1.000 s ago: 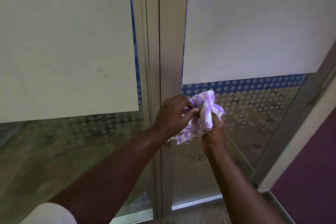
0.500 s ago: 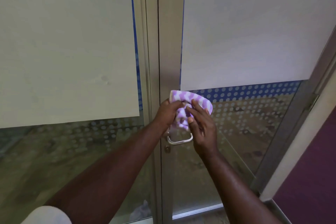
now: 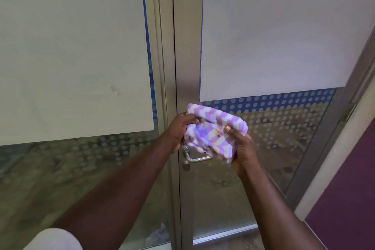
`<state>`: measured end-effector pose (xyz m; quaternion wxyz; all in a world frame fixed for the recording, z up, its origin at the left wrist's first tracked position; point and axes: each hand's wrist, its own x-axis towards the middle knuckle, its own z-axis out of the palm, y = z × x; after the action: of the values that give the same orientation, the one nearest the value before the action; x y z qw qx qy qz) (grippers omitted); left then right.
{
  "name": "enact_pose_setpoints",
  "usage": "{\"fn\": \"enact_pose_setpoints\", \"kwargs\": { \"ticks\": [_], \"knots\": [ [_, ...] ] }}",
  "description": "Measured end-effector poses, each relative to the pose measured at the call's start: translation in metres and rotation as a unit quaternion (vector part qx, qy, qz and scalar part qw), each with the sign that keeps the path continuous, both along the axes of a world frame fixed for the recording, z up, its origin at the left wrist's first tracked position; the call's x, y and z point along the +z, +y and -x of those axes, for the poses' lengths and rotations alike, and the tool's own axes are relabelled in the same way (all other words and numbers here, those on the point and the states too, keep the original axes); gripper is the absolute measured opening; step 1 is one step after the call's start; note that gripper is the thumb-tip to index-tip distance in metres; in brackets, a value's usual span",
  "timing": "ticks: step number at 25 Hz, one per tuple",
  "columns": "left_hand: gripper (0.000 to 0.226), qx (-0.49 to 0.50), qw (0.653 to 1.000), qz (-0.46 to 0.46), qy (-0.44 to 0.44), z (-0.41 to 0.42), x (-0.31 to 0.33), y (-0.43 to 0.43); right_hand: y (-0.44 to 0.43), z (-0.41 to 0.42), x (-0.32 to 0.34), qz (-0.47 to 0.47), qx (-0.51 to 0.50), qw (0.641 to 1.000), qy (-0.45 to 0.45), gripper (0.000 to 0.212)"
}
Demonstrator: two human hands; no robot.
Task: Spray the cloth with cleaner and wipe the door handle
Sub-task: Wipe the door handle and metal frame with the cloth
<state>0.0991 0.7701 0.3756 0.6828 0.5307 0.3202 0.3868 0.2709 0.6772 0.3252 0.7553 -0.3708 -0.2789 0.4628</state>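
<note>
A purple-and-white zigzag cloth (image 3: 211, 132) is bunched between both my hands in front of a glass door. My left hand (image 3: 178, 131) grips its left edge, thumb on top. My right hand (image 3: 242, 148) holds its right and lower side from beneath, thumb pressed on the front. Just below the cloth the silver lever door handle (image 3: 195, 157) shows, its right end hidden behind the cloth. No cleaner bottle is in view.
The handle sits on a metal door frame (image 3: 187, 46) between two glass panes covered by large white sheets (image 3: 71, 46). A dotted blue band (image 3: 269, 100) crosses the right pane. A purple wall (image 3: 349, 199) stands at the right.
The cloth has been spread wider between my hands. My right hand dropped from the cloth's front to its lower right side, and more of the handle's left part shows.
</note>
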Motion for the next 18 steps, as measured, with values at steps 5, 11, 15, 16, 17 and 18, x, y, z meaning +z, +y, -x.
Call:
{"fn": "enact_pose_setpoints", "kwargs": {
  "ticks": [5, 11, 15, 16, 17, 18],
  "knots": [
    [0.032, 0.065, 0.992, -0.081, 0.067, -0.001, -0.014, 0.022, 0.005, -0.006, -0.004, -0.003, -0.03, 0.999, -0.02, 0.046],
    [0.039, 0.155, 0.898, -0.321, 0.257, -0.008, -0.028, 0.026, 0.016, -0.005, -0.024, 0.064, -0.054, 0.995, -0.052, 0.029],
    [0.049, 0.201, 0.718, -0.568, 0.349, 0.019, -0.036, 0.045, 0.021, -0.022, -0.045, 0.108, -0.195, 0.974, -0.033, 0.01],
    [0.055, 0.205, 0.685, -0.598, 0.362, 0.025, -0.036, 0.052, 0.022, -0.027, -0.051, 0.126, -0.233, 0.964, -0.036, 0.008],
    [0.061, 0.209, 0.66, -0.618, 0.373, 0.029, -0.034, 0.058, 0.022, -0.032, -0.058, 0.144, -0.262, 0.953, -0.045, 0.008],
    [0.065, 0.214, 0.637, -0.634, 0.382, 0.032, -0.031, 0.065, 0.023, -0.036, -0.065, 0.159, -0.281, 0.945, -0.058, 0.008]
  ]
}}
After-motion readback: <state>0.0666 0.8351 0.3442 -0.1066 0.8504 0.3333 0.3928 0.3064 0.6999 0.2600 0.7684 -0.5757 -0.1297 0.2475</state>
